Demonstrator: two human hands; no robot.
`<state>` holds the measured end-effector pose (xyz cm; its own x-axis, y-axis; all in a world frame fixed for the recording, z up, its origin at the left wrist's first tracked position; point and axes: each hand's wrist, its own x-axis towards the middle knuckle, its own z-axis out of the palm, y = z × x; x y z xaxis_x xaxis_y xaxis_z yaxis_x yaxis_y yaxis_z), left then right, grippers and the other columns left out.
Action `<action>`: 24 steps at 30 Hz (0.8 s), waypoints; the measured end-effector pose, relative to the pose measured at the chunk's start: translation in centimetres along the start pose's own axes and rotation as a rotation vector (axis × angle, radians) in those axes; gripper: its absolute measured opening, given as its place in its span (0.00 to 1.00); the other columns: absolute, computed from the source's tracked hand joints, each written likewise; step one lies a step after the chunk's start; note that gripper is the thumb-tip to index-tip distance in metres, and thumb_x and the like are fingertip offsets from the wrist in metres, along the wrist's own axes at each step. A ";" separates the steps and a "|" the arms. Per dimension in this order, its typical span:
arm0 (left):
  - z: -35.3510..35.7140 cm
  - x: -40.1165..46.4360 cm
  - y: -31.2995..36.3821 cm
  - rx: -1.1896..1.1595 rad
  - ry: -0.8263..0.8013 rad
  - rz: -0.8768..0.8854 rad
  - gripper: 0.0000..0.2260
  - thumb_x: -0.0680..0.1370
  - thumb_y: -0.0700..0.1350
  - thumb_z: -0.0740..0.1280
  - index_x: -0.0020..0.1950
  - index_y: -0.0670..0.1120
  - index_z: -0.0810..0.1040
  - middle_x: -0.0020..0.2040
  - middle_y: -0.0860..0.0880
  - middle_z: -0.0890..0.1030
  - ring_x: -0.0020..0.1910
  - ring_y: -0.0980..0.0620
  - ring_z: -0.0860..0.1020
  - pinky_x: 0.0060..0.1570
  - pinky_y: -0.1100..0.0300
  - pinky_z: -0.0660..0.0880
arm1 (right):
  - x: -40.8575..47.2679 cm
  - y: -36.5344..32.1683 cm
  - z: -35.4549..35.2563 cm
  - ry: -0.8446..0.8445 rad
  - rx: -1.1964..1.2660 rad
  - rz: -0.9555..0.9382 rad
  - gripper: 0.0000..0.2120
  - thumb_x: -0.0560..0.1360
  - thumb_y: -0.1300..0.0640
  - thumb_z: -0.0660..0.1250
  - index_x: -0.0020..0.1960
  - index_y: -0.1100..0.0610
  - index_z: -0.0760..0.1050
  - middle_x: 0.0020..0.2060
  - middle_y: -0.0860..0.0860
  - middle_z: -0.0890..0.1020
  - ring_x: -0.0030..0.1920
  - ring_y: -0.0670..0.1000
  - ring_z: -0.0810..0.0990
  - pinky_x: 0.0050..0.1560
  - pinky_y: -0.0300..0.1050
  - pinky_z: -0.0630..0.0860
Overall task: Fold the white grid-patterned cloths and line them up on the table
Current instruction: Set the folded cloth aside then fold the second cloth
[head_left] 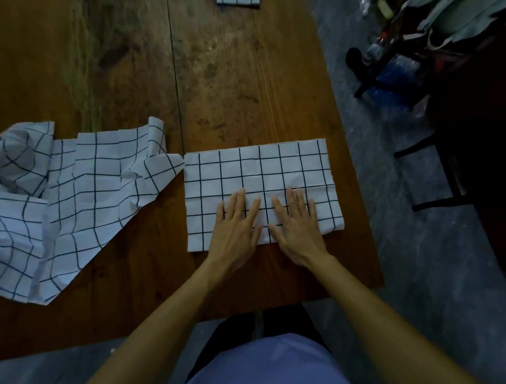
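A white grid-patterned cloth, folded into a flat rectangle (260,172), lies near the right front edge of the wooden table (219,82). My left hand (236,229) and my right hand (297,229) rest flat on its near half, side by side, fingers spread, holding nothing. To the left lies a heap of unfolded, crumpled grid cloth (71,197); one of its corners touches the folded cloth's left edge. At the far end of the table, a folded grid cloth (237,2) is cut off by the top of the frame.
The table's right edge runs diagonally just past the folded cloth, with grey floor (410,246) beyond. A dark chair (438,170) and clutter with blue bags (394,79) stand at the right. My lap is at the front edge.
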<state>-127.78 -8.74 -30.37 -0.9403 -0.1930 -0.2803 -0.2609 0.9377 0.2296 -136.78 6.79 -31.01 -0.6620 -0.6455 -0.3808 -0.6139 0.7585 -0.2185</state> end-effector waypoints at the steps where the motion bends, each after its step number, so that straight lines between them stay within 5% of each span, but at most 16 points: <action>1: 0.1 0.3 0.0 0.001 -0.008 -0.020 0.28 0.79 0.61 0.42 0.78 0.52 0.44 0.78 0.43 0.41 0.76 0.45 0.38 0.73 0.46 0.40 | 0.2 -0.1 -0.1 0.001 0.005 -0.013 0.32 0.76 0.35 0.37 0.75 0.45 0.33 0.75 0.53 0.31 0.74 0.52 0.28 0.72 0.54 0.29; 11: 1.5 0.6 0.1 -0.055 0.040 -0.256 0.30 0.78 0.65 0.42 0.78 0.53 0.43 0.77 0.44 0.37 0.75 0.47 0.35 0.72 0.42 0.37 | 0.7 1.2 0.0 0.111 -0.040 -0.013 0.30 0.79 0.40 0.46 0.77 0.52 0.45 0.77 0.57 0.47 0.77 0.57 0.45 0.73 0.58 0.38; 16: 1.3 0.5 1.2 -0.041 0.047 -0.161 0.29 0.79 0.60 0.44 0.78 0.49 0.49 0.78 0.41 0.42 0.76 0.46 0.38 0.72 0.44 0.37 | 0.7 1.4 0.2 0.074 -0.049 -0.019 0.30 0.79 0.38 0.41 0.77 0.49 0.42 0.77 0.56 0.42 0.77 0.55 0.39 0.73 0.58 0.34; 19: 1.4 0.6 2.3 -0.041 -0.012 -0.053 0.29 0.79 0.61 0.40 0.77 0.52 0.44 0.78 0.44 0.40 0.76 0.47 0.36 0.73 0.44 0.37 | 0.5 1.5 0.7 0.083 -0.057 0.017 0.30 0.79 0.37 0.40 0.77 0.48 0.40 0.77 0.56 0.41 0.77 0.56 0.38 0.73 0.60 0.35; 24: 1.5 0.4 1.7 -0.004 -0.047 -0.121 0.28 0.79 0.63 0.41 0.77 0.55 0.38 0.76 0.45 0.34 0.74 0.47 0.32 0.72 0.43 0.35 | -0.5 3.6 0.0 0.075 -0.066 0.117 0.31 0.77 0.36 0.37 0.77 0.48 0.37 0.76 0.55 0.38 0.76 0.55 0.35 0.73 0.58 0.32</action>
<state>-128.23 -6.82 -31.44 -0.8907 -0.2906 -0.3497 -0.3727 0.9071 0.1954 -138.65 9.85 -31.59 -0.7597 -0.5597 -0.3311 -0.5560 0.8231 -0.1156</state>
